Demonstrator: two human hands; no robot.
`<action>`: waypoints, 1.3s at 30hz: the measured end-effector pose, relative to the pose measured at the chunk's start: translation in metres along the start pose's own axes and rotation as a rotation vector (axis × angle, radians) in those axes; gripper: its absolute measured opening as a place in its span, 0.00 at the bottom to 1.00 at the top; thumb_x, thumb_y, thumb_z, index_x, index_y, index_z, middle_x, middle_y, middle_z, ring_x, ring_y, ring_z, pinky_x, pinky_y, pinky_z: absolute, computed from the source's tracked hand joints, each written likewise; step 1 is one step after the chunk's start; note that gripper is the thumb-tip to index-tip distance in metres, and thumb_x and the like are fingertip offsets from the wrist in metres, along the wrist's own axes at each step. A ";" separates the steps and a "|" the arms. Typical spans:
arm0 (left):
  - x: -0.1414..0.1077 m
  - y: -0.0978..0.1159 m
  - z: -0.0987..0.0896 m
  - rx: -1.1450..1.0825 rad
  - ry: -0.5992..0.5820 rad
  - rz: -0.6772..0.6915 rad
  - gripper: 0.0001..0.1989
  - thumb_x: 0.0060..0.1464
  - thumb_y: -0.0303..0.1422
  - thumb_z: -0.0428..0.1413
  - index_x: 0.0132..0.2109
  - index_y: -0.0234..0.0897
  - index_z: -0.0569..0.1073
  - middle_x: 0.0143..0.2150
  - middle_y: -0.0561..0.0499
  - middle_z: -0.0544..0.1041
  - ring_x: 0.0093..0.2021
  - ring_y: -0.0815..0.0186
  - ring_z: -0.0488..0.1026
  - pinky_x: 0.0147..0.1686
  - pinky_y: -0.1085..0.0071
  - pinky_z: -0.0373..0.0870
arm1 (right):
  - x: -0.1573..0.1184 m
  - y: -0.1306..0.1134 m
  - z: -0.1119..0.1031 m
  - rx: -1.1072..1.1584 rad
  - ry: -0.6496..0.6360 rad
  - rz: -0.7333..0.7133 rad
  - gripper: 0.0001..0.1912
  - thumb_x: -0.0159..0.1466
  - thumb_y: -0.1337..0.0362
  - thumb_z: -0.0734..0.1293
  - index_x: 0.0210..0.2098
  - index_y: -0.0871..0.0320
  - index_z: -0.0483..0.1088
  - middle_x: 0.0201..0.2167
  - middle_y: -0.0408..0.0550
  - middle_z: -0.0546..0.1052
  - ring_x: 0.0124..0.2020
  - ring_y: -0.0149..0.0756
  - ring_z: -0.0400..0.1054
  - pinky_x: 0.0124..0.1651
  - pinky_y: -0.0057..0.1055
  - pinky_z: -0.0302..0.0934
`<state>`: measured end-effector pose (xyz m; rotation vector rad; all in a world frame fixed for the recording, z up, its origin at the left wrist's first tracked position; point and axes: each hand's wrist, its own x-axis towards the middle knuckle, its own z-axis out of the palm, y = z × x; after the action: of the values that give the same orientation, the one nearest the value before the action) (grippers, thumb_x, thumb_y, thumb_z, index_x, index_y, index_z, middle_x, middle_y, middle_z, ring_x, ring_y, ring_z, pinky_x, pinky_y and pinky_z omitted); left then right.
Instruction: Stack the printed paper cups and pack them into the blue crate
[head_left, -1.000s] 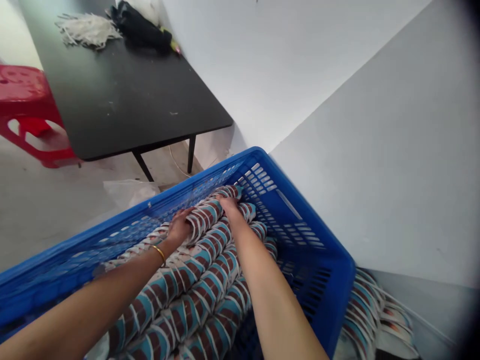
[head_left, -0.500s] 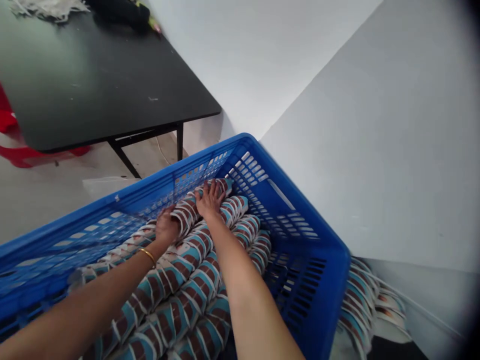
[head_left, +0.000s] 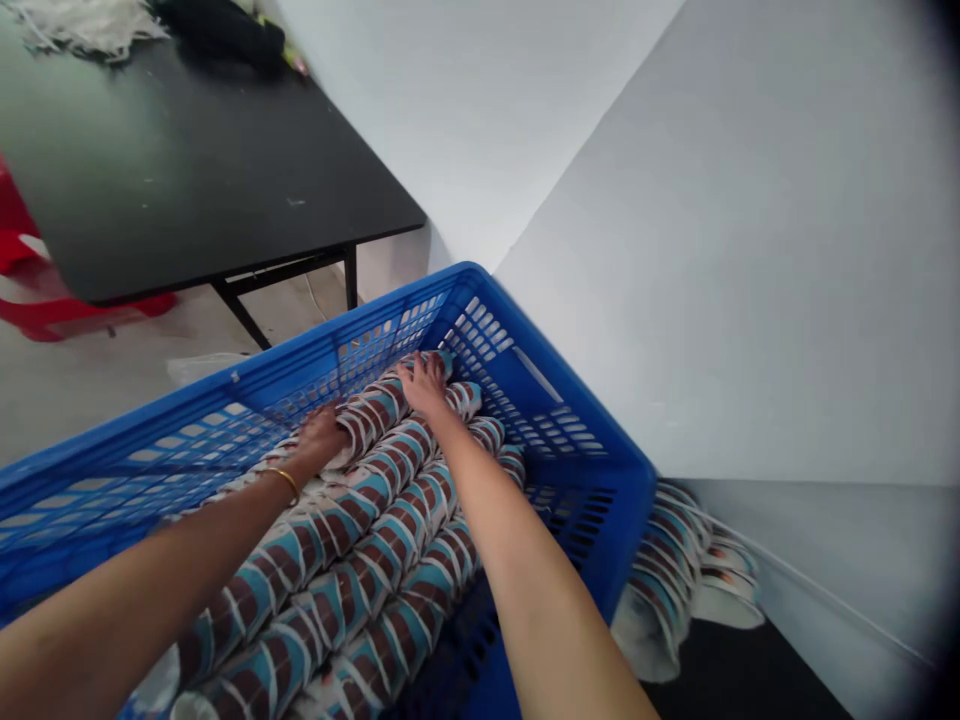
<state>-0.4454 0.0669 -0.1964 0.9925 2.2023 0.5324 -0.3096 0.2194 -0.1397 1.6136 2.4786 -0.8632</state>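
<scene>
Several long rows of nested cup-shaped pieces (head_left: 352,535), brown and blue with white edges, lie side by side in a blue plastic crate (head_left: 559,375). My left hand (head_left: 322,437), a gold bangle on its wrist, is closed on the near end of a stack of nested pieces (head_left: 375,410) along the crate's far left wall; its fingertips are partly hidden. Farther up, my right hand (head_left: 424,385) lies over the same stack close to the crate's corner, fingers curled over its top.
A black table (head_left: 225,190) stands at the upper left, with white stringy material (head_left: 90,25) and a dark object on it. A red plastic item (head_left: 67,315) sits beneath. Grey-white walls (head_left: 675,250) border the crate. More nested pieces (head_left: 664,570) stand outside, at right.
The view has shifted, so crate and table sit slightly farther left and the outside pieces show more. Both hands stay on the same stack, with little visible movement against it.
</scene>
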 end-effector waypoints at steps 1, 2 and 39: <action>-0.002 0.002 -0.008 0.016 -0.017 -0.014 0.21 0.61 0.37 0.58 0.58 0.33 0.69 0.55 0.43 0.73 0.54 0.53 0.72 0.55 0.50 0.68 | -0.010 -0.004 -0.011 0.002 0.016 -0.016 0.34 0.73 0.51 0.51 0.71 0.67 0.48 0.72 0.65 0.44 0.73 0.52 0.37 0.70 0.52 0.40; -0.006 0.006 -0.015 0.036 -0.026 -0.031 0.21 0.61 0.38 0.59 0.57 0.33 0.70 0.54 0.43 0.74 0.52 0.54 0.73 0.53 0.51 0.70 | -0.022 -0.009 -0.021 0.003 0.025 -0.032 0.33 0.73 0.54 0.53 0.70 0.68 0.50 0.72 0.66 0.46 0.72 0.53 0.40 0.70 0.51 0.42; -0.453 0.276 0.143 -0.160 -0.307 0.610 0.17 0.60 0.30 0.48 0.55 0.41 0.70 0.53 0.44 0.74 0.51 0.57 0.74 0.50 0.56 0.73 | -0.496 0.403 -0.137 0.552 0.720 0.444 0.37 0.55 0.71 0.60 0.65 0.58 0.63 0.51 0.54 0.76 0.50 0.47 0.71 0.55 0.41 0.63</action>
<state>0.0197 -0.0952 0.0462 1.5462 1.5440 0.7521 0.2932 -0.0049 -0.0229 2.9636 2.1357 -1.0931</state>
